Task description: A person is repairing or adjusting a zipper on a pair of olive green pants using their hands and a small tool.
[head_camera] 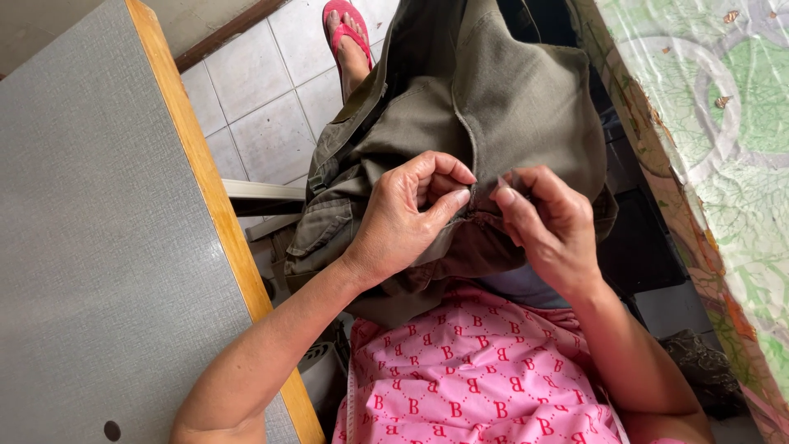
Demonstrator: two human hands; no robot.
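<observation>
An olive-green garment (493, 90), thick like trousers or a jacket, lies bunched over my lap. My left hand (407, 218) pinches a fold of its seam between thumb and fingers. Just to the right, my right hand (546, 222) pinches the same seam, and a small thin pointed thing shows at its fingertips; I cannot tell what it is. The two hands almost touch at the seam. Below them is my pink patterned clothing (472, 378).
A grey-topped table with a wooden edge (205, 181) runs along my left. A surface with a green patterned cover (723, 148) stands at my right. White floor tiles (263, 107) and my foot in a pink sandal (345, 33) lie ahead.
</observation>
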